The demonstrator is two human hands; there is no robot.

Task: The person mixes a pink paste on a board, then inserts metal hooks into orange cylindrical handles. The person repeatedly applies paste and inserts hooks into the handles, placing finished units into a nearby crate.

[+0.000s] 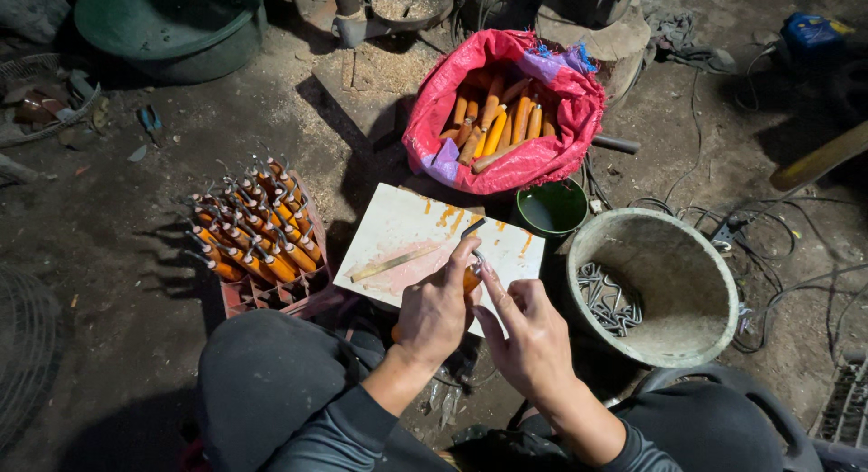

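An orange handle is gripped in the left hand, long axis pointing away over the white board. The right hand is pinched at its far tip.

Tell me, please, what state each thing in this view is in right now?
Left hand: closed around an orange handle.
Right hand: fingertips pinching a metal piece at the handle's top.
Red sack: open, holding loose orange handles.
Crate: packed with upright finished tools.
Grey bucket: open, a few metal hooks at its bottom.
Green bowl: looks empty.
White board: flat, paint-stained.
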